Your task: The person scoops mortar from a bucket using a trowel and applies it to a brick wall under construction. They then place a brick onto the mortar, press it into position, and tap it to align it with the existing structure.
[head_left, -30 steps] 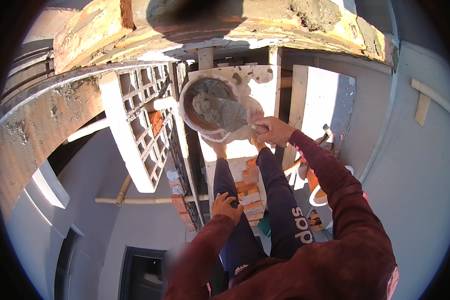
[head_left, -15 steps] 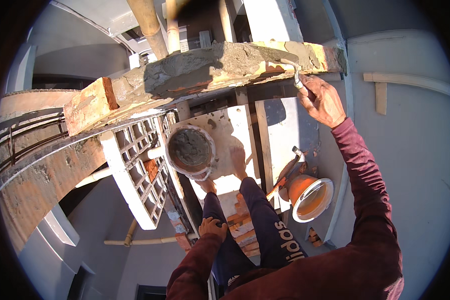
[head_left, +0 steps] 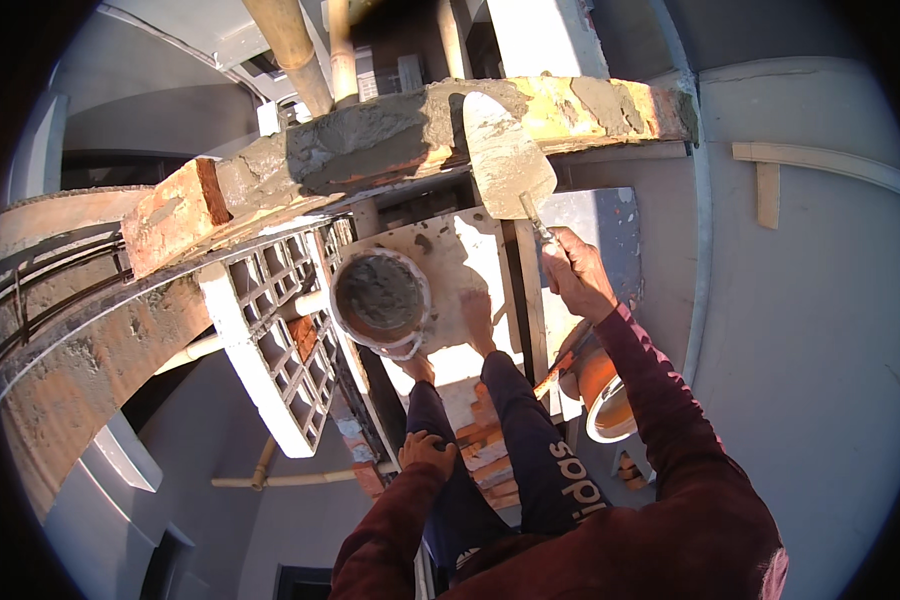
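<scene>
- Well, bucket [head_left: 385, 334] sits just beside a bare foot [head_left: 418, 368]; a misstep could tip it.
- Left hand [head_left: 427, 453] lies loose on the knee [head_left: 426, 412], empty.
- Trowel [head_left: 510, 165] is by the wall [head_left: 548, 105]; a slip could gouge mortar [head_left: 375, 135].
- Right hand [head_left: 578, 273] wraps its handle [head_left: 538, 222].

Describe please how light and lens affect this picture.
Head view: sunlight bleaches the lattice panel and brightens the trowel; a dark shadow crosses the ledge mortar. Same head view: edges curve, corners go black, and a dark shape blurs at the top.
</scene>
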